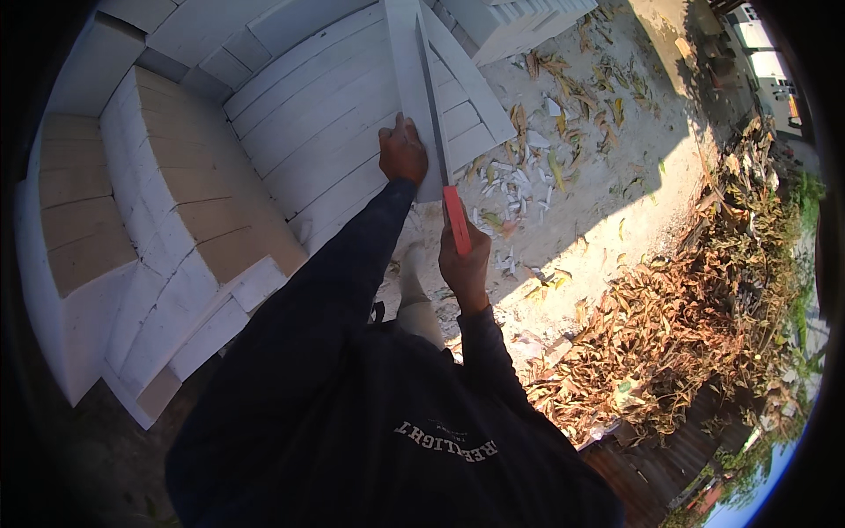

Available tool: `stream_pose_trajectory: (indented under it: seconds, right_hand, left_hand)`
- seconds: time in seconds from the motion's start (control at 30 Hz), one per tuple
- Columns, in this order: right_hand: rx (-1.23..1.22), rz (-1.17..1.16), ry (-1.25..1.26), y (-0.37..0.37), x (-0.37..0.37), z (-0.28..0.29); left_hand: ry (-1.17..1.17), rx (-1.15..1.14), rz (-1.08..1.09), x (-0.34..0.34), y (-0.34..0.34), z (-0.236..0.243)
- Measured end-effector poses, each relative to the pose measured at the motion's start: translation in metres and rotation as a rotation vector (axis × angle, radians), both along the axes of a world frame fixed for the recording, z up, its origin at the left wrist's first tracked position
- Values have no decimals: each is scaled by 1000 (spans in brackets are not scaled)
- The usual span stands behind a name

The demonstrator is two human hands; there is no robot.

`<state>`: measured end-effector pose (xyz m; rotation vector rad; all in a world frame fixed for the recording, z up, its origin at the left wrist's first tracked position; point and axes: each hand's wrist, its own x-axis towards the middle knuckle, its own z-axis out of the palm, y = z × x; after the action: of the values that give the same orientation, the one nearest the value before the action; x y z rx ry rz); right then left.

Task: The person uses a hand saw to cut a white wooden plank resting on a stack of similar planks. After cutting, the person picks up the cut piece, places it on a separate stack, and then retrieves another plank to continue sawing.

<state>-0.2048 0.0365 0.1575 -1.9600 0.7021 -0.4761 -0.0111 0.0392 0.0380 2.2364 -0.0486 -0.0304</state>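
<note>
One clenched right grip (pixel 464 259) holds the handsaw (pixel 442 157) lengthwise over the white slab (pixel 407 75); left grip (pixel 404 153) touches slab, closure unclear.

The saw (pixel 441 145) has a smooth grey metal blade (pixel 434 97) and a red handle (pixel 457 220) resembling plastic. Under the saw, the pale block (pixel 407 79) looks matt and smooth. Left of the saw, stacked blocks (pixel 180 167) look chalky; right of it, the sandy ground (pixel 590 167) is rough, the dry leaves (pixel 678 326) papery.
</note>
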Motion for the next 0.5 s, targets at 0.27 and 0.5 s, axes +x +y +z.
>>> stream_pose_trajectory:
  seconds: [0.27, 0.5]
  right_hand:
    - [-43, 30, 37, 5, -17, -6]
    - [-44, 20, 5, 0, 8, -3]
  left_hand:
    - [47, -30, 17, 1, 0, 12]
    - [-7, -15, 8, -1, 3, 4]
